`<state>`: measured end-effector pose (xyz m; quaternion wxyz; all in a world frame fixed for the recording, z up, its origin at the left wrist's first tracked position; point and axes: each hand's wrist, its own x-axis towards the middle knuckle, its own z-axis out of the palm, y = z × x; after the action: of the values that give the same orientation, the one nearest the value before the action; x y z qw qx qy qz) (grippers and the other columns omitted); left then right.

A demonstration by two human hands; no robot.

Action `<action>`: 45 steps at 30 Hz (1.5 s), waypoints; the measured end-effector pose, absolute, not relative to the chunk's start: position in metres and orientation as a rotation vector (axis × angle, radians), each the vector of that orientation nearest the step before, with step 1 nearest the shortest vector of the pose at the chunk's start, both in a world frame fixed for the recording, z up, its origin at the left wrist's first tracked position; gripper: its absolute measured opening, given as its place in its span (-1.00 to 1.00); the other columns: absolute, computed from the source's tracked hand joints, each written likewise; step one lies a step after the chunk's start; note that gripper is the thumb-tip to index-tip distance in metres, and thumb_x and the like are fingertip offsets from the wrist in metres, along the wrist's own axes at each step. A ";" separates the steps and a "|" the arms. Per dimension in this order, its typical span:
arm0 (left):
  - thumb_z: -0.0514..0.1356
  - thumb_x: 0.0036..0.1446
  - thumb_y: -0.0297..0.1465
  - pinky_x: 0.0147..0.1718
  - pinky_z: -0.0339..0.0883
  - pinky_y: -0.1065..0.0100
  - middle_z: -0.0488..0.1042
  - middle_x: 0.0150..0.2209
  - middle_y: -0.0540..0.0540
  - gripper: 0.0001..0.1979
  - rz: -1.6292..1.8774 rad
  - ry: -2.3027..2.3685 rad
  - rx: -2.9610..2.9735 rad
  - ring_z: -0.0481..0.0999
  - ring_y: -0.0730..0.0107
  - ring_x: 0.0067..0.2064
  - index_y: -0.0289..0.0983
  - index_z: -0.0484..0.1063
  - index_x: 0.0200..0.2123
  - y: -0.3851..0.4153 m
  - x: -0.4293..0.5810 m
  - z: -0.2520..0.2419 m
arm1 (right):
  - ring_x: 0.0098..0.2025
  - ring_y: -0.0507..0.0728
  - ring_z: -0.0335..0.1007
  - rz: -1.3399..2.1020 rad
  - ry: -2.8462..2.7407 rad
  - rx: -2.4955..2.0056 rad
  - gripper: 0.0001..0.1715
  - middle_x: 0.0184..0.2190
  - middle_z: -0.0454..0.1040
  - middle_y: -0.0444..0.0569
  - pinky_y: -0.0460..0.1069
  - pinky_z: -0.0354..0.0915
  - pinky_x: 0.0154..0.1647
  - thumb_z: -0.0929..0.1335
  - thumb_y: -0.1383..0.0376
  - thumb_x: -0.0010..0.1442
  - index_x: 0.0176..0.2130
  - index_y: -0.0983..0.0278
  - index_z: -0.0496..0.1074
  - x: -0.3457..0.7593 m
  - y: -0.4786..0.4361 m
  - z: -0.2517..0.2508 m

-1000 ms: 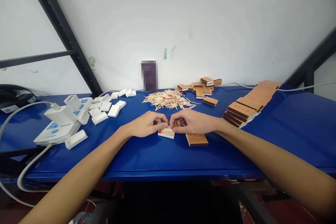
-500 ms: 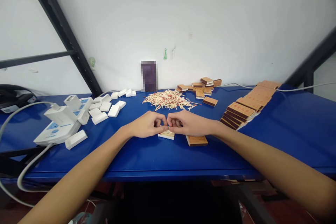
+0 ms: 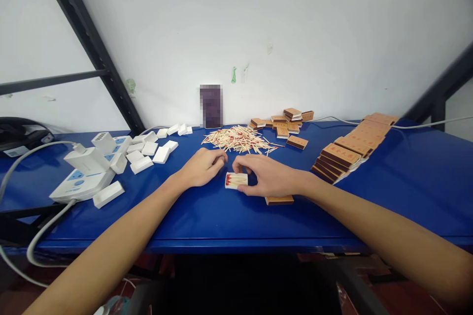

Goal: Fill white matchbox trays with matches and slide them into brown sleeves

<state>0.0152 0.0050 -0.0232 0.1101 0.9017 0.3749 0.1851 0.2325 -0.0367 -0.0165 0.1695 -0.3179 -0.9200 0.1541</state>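
Note:
My right hand (image 3: pixel 266 176) grips a small white inner tray filled with red-tipped matches (image 3: pixel 236 180), tilted up so the matches face me. A brown matchbox sleeve (image 3: pixel 280 200) lies flat on the blue table (image 3: pixel 221 216) just under my right wrist. Left of the tray, my left hand (image 3: pixel 202 167) rests on the table with its fingers curled; whether they hold anything is hidden. A loose pile of matches (image 3: pixel 238 140) lies just beyond both hands.
Several empty white trays (image 3: pixel 151 150) lie at the back left beside a white power strip with plugs (image 3: pixel 83 172). Brown matchbox sleeves are heaped at the back (image 3: pixel 286 123). A long row of stacked matchboxes (image 3: pixel 351 145) runs along the right.
The hands, pinched together over the tray, have parted. My right hand lifted and tilted the filled tray; my left hand drew back toward the match pile.

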 end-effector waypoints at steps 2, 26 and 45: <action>-0.06 0.24 -0.40 -0.37 0.18 0.37 0.46 -0.47 0.00 -0.70 0.542 1.207 2.670 0.39 0.38 -0.45 -0.27 0.48 -0.24 0.008 0.014 -0.024 | -0.38 0.07 0.24 0.423 -2.652 -0.926 -0.78 -0.37 0.40 -0.11 -0.04 0.09 -0.34 0.38 0.20 0.10 -0.28 0.22 0.29 0.235 -0.036 -0.015; -0.01 0.27 -0.32 -0.17 0.34 0.21 0.41 -0.21 -0.13 -0.64 0.339 1.312 2.856 0.46 0.20 -0.18 -0.20 0.46 0.02 0.018 0.008 -0.033 | -0.29 0.18 0.34 0.077 -2.283 -1.525 -0.68 -0.31 0.52 0.05 0.01 0.06 -0.36 0.16 0.26 0.28 -0.33 0.29 0.44 0.272 0.001 -0.009; -0.02 0.29 -0.34 -0.07 0.33 0.19 0.47 -0.14 -0.15 -0.64 0.366 1.156 2.860 0.47 0.22 -0.10 -0.19 0.42 0.07 0.020 0.007 -0.036 | -0.10 0.25 0.37 -0.115 -2.425 -1.458 -0.66 -0.22 0.44 0.13 0.07 0.22 -0.10 0.24 0.31 0.28 -0.05 0.32 0.49 0.265 0.023 -0.041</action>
<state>0.0069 0.0201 -0.0359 0.0174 0.9205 0.3721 0.1178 0.2653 0.0226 -0.0415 0.1542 -0.5086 -0.8461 -0.0402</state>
